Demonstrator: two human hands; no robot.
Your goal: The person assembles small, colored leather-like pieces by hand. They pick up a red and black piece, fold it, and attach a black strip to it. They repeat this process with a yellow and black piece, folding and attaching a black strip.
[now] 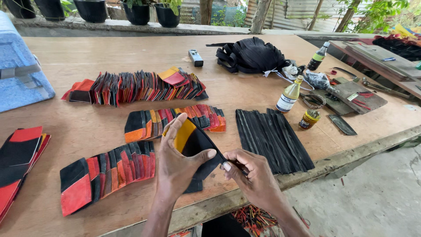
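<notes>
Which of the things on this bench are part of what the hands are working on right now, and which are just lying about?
In use:
black and yellow leather piece, held by left hand and right hand
rows of red and black pieces
black strips

Lying about:
glass bottle
small jar
black bundle
blue foam box

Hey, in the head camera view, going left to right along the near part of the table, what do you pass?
Black-and-red stack at the left edge → fanned row of red and black pieces → left hand holding a black-and-yellow piece → right hand → pile of black strips → small jar.
</notes>
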